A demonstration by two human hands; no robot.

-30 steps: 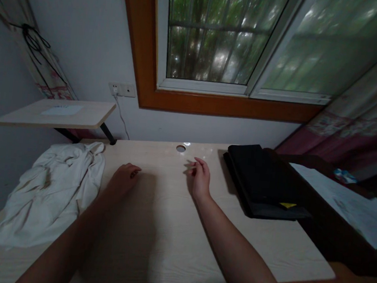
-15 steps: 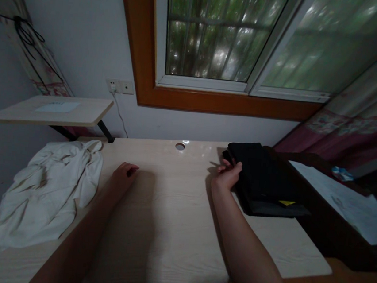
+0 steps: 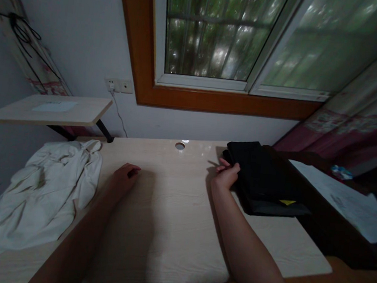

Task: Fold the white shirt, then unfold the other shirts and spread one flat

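Observation:
My left hand (image 3: 126,176) rests over the light wood desk (image 3: 181,221), its fingers loosely bent with a gap between thumb and fingertips and nothing held. My right hand (image 3: 227,176) is at the left edge of a flat black folded item (image 3: 265,173), apparently a case or folder. The thumb lies against its upper layer, and the fingers bend beside the lower layer; how far they reach under the edge is hidden. A small yellow patch (image 3: 287,202) shows near the item's front. Left of my left hand lies a crumpled off-white cloth (image 3: 46,194).
A small raised shelf (image 3: 87,112) on black legs stands at the back left with a paper on it. Behind the desk are a wall socket (image 3: 118,86) with a cable and a window. To the right, a dark surface holds a large white sheet (image 3: 343,201).
Both hands, the black item and the cloth keep nearly the same places. The view has shifted very slightly.

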